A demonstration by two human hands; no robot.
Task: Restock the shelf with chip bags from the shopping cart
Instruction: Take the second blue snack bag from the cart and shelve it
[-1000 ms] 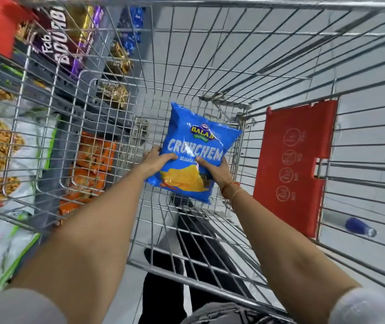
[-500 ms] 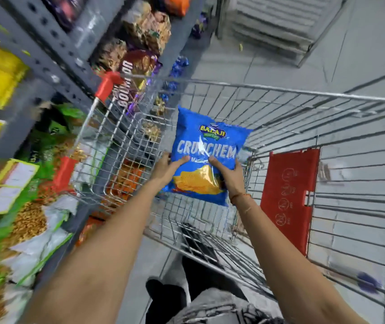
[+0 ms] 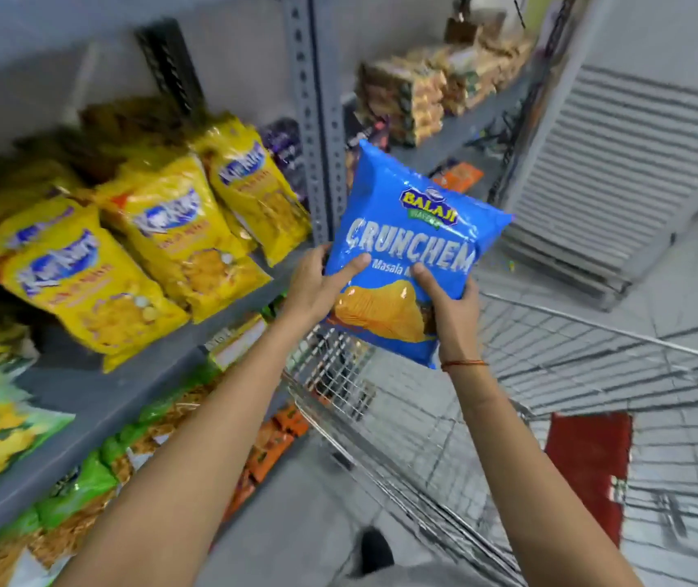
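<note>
Both hands hold a blue chip bag [image 3: 410,230] upright in the air, above the near rim of the wire shopping cart [image 3: 415,455]. My left hand [image 3: 317,286] grips its lower left edge, thumb on the front. My right hand [image 3: 451,307] grips its lower right corner. The grey metal shelf [image 3: 97,400] runs along the left, and the bag hovers just right of the shelf's upright post [image 3: 317,120]. The cart's basket looks bare from here.
Yellow snack bags [image 3: 161,235] stand in a row on the grey shelf. Green and orange packets [image 3: 84,485] fill the level below. Stacked brown packs [image 3: 423,95] sit on a farther shelf bay. A red cart flap [image 3: 588,468] is at right, grey floor beyond.
The blue chip bag has been lifted out of the cart and carried up and left toward the shelf. My view swung from the cart's basket to the shelf.
</note>
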